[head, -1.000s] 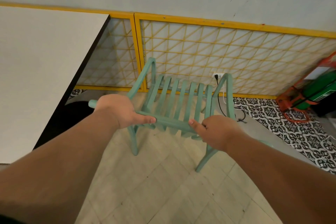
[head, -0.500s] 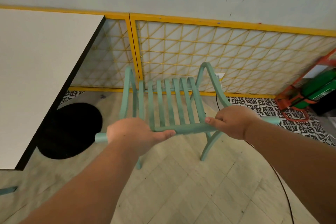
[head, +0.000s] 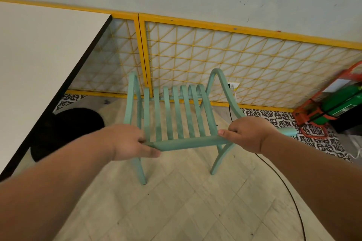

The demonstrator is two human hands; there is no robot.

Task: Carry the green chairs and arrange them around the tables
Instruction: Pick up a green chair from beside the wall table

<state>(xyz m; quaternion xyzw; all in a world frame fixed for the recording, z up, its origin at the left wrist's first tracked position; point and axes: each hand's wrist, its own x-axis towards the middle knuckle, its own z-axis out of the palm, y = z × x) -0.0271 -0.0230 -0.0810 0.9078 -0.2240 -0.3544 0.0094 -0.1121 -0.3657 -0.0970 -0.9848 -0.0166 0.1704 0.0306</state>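
A pale green slatted chair point(head: 176, 111) is in the middle of the view, its back rail nearest me and its seat facing the yellow lattice. My left hand point(head: 129, 141) grips the left end of the top rail. My right hand point(head: 248, 133) grips the right end. The two near legs reach down to the light tiled floor; I cannot tell whether they touch it. A white table point(head: 39, 60) with a black edge lies to the left of the chair, with its round black base point(head: 66, 131) on the floor beneath.
A yellow-framed lattice panel point(head: 225, 60) runs along the wall behind the chair. A red and green machine point(head: 337, 103) stands at the right on patterned tiles. A black cable point(head: 284, 182) curves across the floor at the right.
The chair has swung round until its back rail faces me squarely, and it sits a little further from the table. Both hands have kept their grip on the rail.
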